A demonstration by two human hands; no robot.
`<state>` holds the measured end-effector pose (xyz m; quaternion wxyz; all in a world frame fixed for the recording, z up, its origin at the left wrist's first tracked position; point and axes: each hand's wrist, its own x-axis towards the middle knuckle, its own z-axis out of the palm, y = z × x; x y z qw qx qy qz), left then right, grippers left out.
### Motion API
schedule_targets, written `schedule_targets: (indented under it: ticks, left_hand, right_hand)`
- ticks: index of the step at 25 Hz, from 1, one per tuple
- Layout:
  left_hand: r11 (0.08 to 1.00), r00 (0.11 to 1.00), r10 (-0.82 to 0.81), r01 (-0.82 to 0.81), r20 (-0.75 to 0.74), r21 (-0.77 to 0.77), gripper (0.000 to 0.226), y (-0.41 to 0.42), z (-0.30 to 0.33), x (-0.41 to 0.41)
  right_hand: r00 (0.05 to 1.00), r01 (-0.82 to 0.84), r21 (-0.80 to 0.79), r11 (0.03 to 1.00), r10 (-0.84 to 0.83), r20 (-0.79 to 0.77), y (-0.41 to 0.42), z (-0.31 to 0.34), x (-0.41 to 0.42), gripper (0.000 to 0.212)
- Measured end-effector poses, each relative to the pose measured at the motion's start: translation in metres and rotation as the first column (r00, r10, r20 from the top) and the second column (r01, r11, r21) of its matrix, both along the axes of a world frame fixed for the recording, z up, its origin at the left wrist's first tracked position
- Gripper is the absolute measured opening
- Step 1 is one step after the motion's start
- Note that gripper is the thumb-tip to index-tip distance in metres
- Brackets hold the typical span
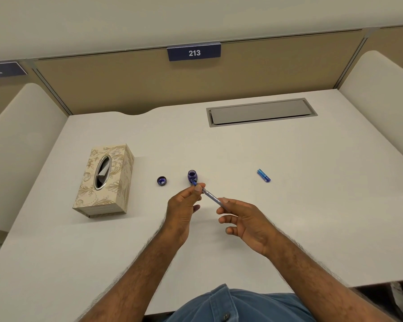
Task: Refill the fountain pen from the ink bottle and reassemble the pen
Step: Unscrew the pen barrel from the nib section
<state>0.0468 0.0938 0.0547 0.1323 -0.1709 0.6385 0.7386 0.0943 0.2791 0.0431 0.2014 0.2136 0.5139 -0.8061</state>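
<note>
Both hands, left hand [184, 205] and right hand [244, 219], pinch the light, slippery pen converter [209, 195] endwise, nib beside the spillable open ink bottle [192, 175].

Pale bench [300, 205], partitioned on three sides, grey cable-hatch cover [261, 112] set flush near the far edge. Patterned tissue box [104, 182] at left; just right of it the ink bottle's dark cap [161, 181], upside down, then the open ink bottle [192, 176] standing near centre. Blue pen part [263, 175] lies well apart at right.
</note>
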Motion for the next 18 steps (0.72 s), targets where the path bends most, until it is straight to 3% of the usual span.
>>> schedule_targets:
  ticks: [6,11,18]
  left_hand:
    - [1.000,1.000,-0.010,0.010,-0.010,0.013,0.017,0.0013,0.0007,0.0003]
    - [1.000,1.000,-0.011,0.011,-0.013,0.017,0.017,0.0027,0.0013,0.0009]
    - [1.000,1.000,-0.014,0.014,-0.005,0.000,0.016,0.0018,-0.0006,-0.0017]
  right_hand:
    - [1.000,0.019,0.066,0.998,-0.018,-0.014,-0.0006,-0.0022,-0.0015,0.022]
    - [0.999,0.029,-0.006,1.000,-0.029,0.020,0.0003,-0.0031,-0.0025,0.031]
    - [0.999,0.039,0.025,0.999,-0.040,0.022,0.0010,-0.0030,-0.0047,0.024]
